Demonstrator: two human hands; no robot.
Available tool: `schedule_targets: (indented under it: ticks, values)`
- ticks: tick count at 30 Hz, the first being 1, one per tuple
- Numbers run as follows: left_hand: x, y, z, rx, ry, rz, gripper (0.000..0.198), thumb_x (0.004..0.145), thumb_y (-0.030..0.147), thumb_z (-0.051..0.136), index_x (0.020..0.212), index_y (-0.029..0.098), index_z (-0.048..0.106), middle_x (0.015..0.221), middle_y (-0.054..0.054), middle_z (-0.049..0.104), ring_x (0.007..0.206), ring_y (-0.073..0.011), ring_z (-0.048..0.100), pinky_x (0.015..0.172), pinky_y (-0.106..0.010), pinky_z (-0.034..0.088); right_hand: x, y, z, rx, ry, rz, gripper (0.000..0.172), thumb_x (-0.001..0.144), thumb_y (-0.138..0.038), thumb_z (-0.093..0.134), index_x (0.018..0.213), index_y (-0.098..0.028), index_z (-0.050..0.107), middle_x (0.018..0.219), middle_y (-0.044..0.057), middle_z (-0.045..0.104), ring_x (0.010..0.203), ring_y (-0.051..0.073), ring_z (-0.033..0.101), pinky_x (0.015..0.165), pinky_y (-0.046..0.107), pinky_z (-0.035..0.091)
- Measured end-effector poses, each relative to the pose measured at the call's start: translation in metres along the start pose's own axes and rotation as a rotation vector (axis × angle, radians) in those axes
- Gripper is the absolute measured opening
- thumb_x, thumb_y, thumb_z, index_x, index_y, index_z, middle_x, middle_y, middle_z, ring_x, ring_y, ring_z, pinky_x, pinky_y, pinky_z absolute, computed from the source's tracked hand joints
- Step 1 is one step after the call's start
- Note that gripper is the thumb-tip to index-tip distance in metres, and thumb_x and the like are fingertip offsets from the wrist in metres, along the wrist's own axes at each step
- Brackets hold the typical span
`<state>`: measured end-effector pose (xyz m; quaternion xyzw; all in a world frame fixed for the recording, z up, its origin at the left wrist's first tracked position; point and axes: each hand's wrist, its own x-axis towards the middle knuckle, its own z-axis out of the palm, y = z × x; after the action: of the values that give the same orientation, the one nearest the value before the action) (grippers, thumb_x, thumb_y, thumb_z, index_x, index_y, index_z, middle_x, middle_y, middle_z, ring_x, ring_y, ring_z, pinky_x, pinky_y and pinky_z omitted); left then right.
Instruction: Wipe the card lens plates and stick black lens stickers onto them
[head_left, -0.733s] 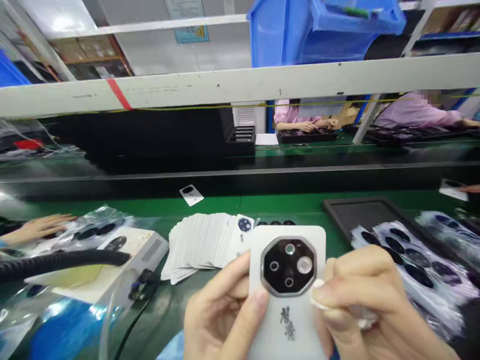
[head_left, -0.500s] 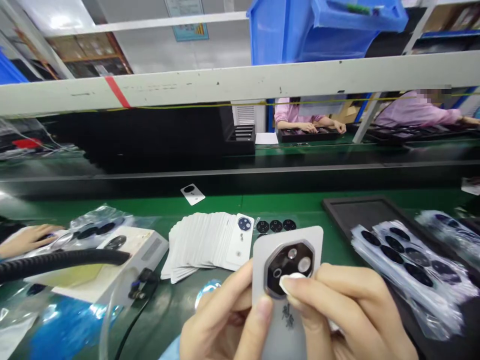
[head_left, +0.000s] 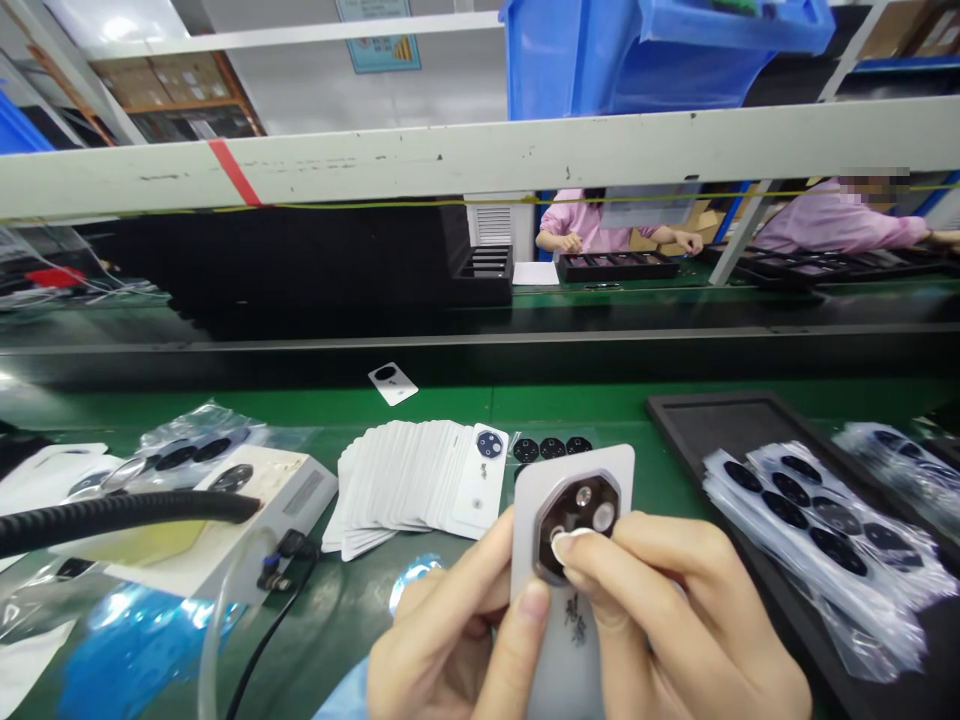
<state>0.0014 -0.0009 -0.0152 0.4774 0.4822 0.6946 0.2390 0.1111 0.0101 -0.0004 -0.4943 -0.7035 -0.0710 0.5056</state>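
Phone cover — between the fingers

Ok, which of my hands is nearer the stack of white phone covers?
Left. Your left hand holds a phone cover just below the stack, not touching it; your right hand, pressing a white wipe to that cover's lens, sits farther right.

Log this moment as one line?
left hand: grips white phone back cover | right hand: white wipe on black octagonal camera module
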Motion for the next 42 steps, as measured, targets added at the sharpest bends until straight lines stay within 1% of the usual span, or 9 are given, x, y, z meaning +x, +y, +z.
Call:
schedule_targets:
  ticks: [4, 8, 12, 17, 22, 28, 31, 37, 42]
  values:
    - [0.007, 0.007, 0.000, -0.093, -0.061, -0.183, 0.029, 0.071, 0.022, 0.074, 0.100, 0.018, 0.075, 0.067, -0.004, 0.075, 0.052, -0.0155, 0.066, 0.048, -0.018, 0.053, 0.005, 0.011, 0.003, 0.257, 0.036, -0.060, 0.013, 0.083, -0.012, 0.057, 0.086, -0.022, 0.064, 0.075, 0.000, 0.057, 0.060, 0.009, 0.059, 0.047, 0.020, 0.048]
    - [0.013, 0.014, 0.002, -0.241, -0.078, -0.444, 0.034, 0.070, 0.027, 0.075, 0.103, 0.019, 0.073, 0.065, -0.003, 0.074, 0.051, -0.0132, 0.066, 0.047, -0.014, 0.050, 0.010, 0.016, 0.001, 0.688, 0.162, 0.104, 0.013, 0.079, -0.007, 0.058, 0.076, -0.019, 0.062, 0.068, -0.001, 0.047, 0.052, 0.010, 0.052, 0.036, 0.023, 0.038]
    - [0.014, 0.019, 0.007, -0.400, -0.021, -0.569, 0.033, 0.063, 0.025, 0.079, 0.097, 0.022, 0.075, 0.059, -0.001, 0.072, 0.059, -0.0142, 0.069, 0.049, -0.010, 0.048, 0.010, 0.021, -0.005, 0.908, 0.009, 0.087, 0.010, 0.086, -0.012, 0.053, 0.082, -0.019, 0.059, 0.069, -0.003, 0.041, 0.040, 0.005, 0.045, 0.030, 0.022, 0.034]
    - [0.014, 0.022, 0.009, -0.419, 0.019, -0.589, 0.034, 0.059, 0.024, 0.081, 0.093, 0.021, 0.076, 0.057, -0.002, 0.072, 0.060, -0.0156, 0.070, 0.047, -0.010, 0.047, 0.005, 0.026, -0.007, 0.989, -0.063, 0.131, 0.011, 0.089, -0.013, 0.050, 0.089, -0.021, 0.058, 0.068, -0.004, 0.040, 0.034, 0.002, 0.038, 0.026, 0.020, 0.027]
    - [0.015, 0.022, 0.007, -0.412, -0.026, -0.605, 0.034, 0.061, 0.025, 0.080, 0.095, 0.020, 0.075, 0.058, -0.003, 0.072, 0.059, -0.0159, 0.070, 0.046, -0.010, 0.046, 0.004, 0.028, -0.009, 1.022, -0.135, 0.149, 0.009, 0.091, -0.018, 0.050, 0.092, -0.023, 0.057, 0.067, -0.004, 0.042, 0.032, 0.002, 0.039, 0.023, 0.019, 0.022]
    - [0.017, 0.020, 0.000, -0.333, -0.127, -0.572, 0.033, 0.070, 0.028, 0.074, 0.101, 0.019, 0.073, 0.061, -0.005, 0.073, 0.061, -0.0179, 0.070, 0.050, -0.015, 0.050, 0.011, 0.023, -0.009, 0.896, -0.052, 0.144, 0.012, 0.090, -0.028, 0.054, 0.081, -0.022, 0.058, 0.059, -0.004, 0.041, 0.041, 0.007, 0.048, 0.026, 0.017, 0.031]
    - [0.017, 0.016, -0.004, -0.280, -0.163, -0.511, 0.035, 0.072, 0.031, 0.073, 0.104, 0.017, 0.072, 0.063, -0.006, 0.074, 0.061, -0.0203, 0.070, 0.049, -0.019, 0.052, 0.013, 0.022, -0.008, 0.840, -0.007, 0.143, 0.014, 0.089, -0.033, 0.054, 0.079, -0.023, 0.057, 0.056, -0.004, 0.040, 0.039, 0.008, 0.046, 0.026, 0.017, 0.031]
    - [0.014, 0.012, -0.003, -0.204, -0.139, -0.439, 0.040, 0.074, 0.035, 0.071, 0.108, 0.013, 0.071, 0.066, -0.008, 0.074, 0.061, -0.0221, 0.070, 0.046, -0.020, 0.052, 0.018, 0.029, -0.013, 0.760, -0.102, 0.033, 0.006, 0.088, -0.023, 0.054, 0.082, -0.024, 0.057, 0.054, -0.003, 0.042, 0.049, 0.012, 0.053, 0.036, 0.021, 0.044]
    - [0.013, 0.014, 0.000, -0.201, -0.145, -0.444, 0.040, 0.077, 0.038, 0.068, 0.110, 0.014, 0.070, 0.070, -0.008, 0.075, 0.059, -0.0220, 0.070, 0.046, -0.021, 0.052, 0.016, 0.031, -0.013, 0.816, -0.104, 0.049, 0.004, 0.088, -0.022, 0.054, 0.085, -0.023, 0.057, 0.052, -0.004, 0.044, 0.044, 0.011, 0.052, 0.033, 0.021, 0.041]
